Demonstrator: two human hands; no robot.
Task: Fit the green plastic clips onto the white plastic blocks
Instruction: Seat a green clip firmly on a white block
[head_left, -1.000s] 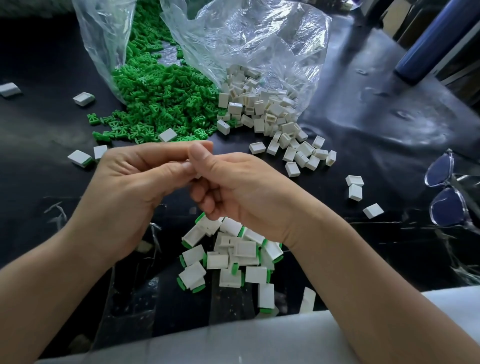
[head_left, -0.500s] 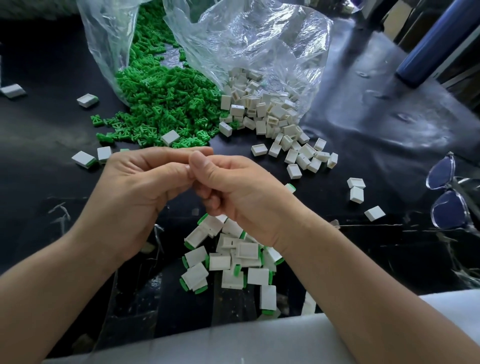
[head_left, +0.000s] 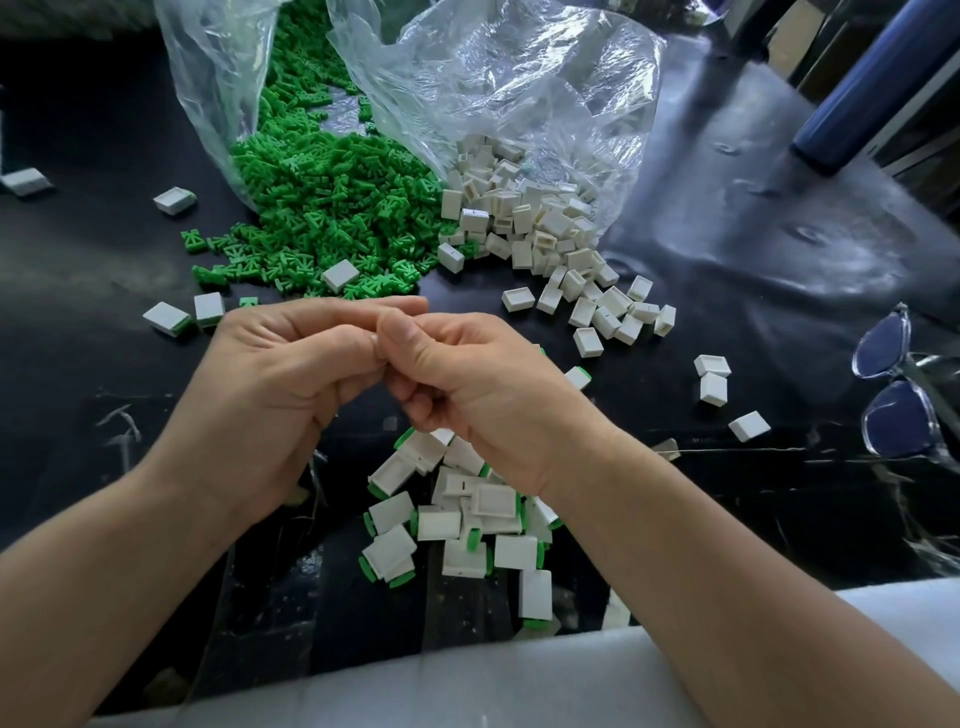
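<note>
Two bare forearms, bare left hand, bare right hand

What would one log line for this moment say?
left hand + right hand: fingertips meeting, held part hidden | clips: heap ahead | blocks: heap right of clips | fitted pile: beneath right hand

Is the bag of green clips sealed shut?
No, the clear bag lies open, and the green clips spill from its mouth onto the black table.
</note>
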